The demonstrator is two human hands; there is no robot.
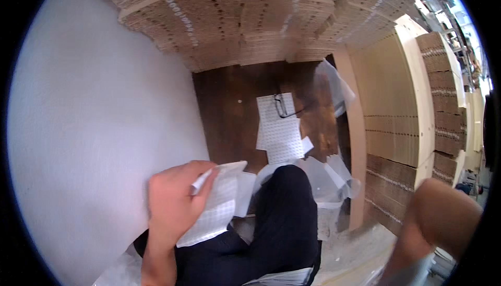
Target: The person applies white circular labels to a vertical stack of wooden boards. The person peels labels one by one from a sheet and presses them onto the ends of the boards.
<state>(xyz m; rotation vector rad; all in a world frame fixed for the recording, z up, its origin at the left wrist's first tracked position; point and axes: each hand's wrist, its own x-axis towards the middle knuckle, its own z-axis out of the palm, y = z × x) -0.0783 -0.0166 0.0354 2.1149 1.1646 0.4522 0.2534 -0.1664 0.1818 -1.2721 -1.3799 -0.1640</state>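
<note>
My left hand (177,197) is closed on a sheet of small silvery-white labels (216,210), pinched between thumb and fingers above my lap. The sheet's upper edge curls over the thumb. Behind it shows another pale sheet (245,194). At the far right, my right arm is bent, and a blurred part of the hand or wrist (449,213) is near the cardboard stacks; its fingers cannot be made out. In front of my knee, more label sheets (282,134) lie overlapping on a dark brown surface (229,111). Black-framed eyeglasses (281,106) rest on the top sheet.
Stacked brown cardboard (271,19) rises at the far side. A pale wall (99,124) stands at left. Tall stacks of flat board (389,98) line the right. Crumpled clear plastic (334,85) hangs by them, with more plastic (321,179) beside my knee (287,197).
</note>
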